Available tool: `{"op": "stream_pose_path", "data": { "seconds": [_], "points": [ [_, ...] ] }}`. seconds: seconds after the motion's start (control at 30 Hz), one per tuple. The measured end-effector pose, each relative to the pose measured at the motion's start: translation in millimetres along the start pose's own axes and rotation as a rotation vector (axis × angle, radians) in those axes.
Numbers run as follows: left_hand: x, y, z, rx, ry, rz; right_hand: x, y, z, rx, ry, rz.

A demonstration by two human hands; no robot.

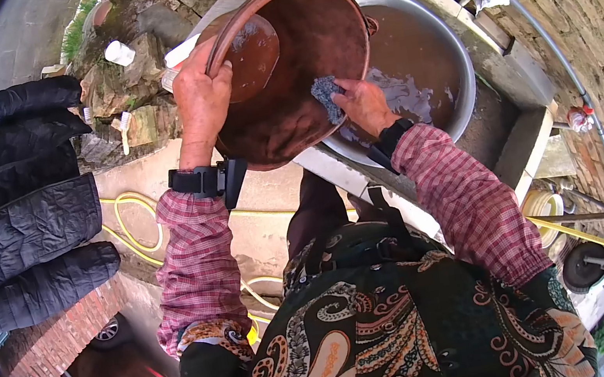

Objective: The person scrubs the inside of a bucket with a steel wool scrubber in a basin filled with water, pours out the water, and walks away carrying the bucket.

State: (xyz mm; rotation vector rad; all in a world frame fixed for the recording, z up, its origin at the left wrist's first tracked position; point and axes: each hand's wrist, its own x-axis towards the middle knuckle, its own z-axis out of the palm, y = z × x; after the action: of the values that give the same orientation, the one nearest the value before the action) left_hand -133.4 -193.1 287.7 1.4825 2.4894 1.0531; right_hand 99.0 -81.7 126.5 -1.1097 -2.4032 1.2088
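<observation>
A large reddish-brown pot (282,124) is tilted so its mouth faces me, with a little murky water lying in it. Around its left rim the fingers of my left hand (203,101) are closed. My right hand (366,106) pinches a blue-grey scouring pad (327,99) at the right side of the pot's inside wall. Partly behind the pot, a wide metal basin (467,75) holds brown water with pale foam patches on it.
The basin stands in a stone trough (524,145) with a raised edge. A yellow hose (139,246) loops over the ground at left. Dark padded jackets (33,211) hang further left. A blue-grey pipe (563,64) runs along the brick wall at right; a white cup (119,54) sits on rocks.
</observation>
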Motion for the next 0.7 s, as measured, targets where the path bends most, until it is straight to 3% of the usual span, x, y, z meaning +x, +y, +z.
{"op": "stream_pose_path", "data": {
  "seconds": [0.33, 0.53, 0.7],
  "points": [
    [-5, 6, 0, 0.029, 0.022, 0.033, -12, 4, -4, 0.009, 0.014, -0.047],
    [-8, 6, 1, 0.057, 0.012, 0.037, -9, 0, 2, -0.035, -0.098, -0.215],
    [-8, -1, 2, 0.043, 0.033, 0.069, -9, -9, -4, -0.125, -0.169, -0.194]
  ]
}}
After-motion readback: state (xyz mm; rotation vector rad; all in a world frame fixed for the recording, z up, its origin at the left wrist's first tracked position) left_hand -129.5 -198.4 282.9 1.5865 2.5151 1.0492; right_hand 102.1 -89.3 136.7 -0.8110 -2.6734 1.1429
